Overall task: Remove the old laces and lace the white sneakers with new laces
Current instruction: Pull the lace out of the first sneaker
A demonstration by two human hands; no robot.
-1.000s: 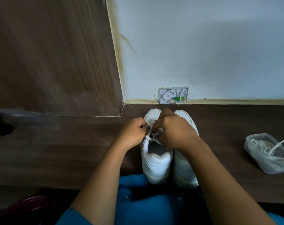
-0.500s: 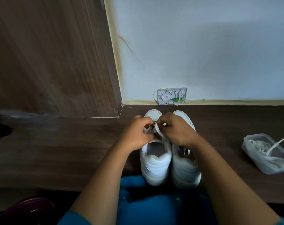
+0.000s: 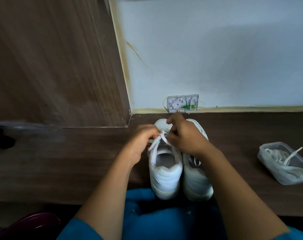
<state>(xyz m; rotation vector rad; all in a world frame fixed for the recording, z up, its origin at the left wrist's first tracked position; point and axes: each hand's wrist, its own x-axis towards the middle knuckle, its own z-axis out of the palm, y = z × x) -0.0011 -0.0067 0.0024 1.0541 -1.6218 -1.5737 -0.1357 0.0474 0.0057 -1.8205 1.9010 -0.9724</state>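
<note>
left sneaker [image 3: 165, 172] on desk [image 3: 60, 167] | both my hands' fingers [image 3: 153, 134] pinching its lace [image 3: 162, 138] | tub of laces [image 3: 284, 163] well right of it

Dim indoor scene. The pale wall [image 3: 216, 49] is the brightest area, crossed by a soft diagonal shadow. The dark wooden surface [image 3: 60, 161] and foreground are murky. Left edge smeared; wide-angle bending at the borders.
</note>
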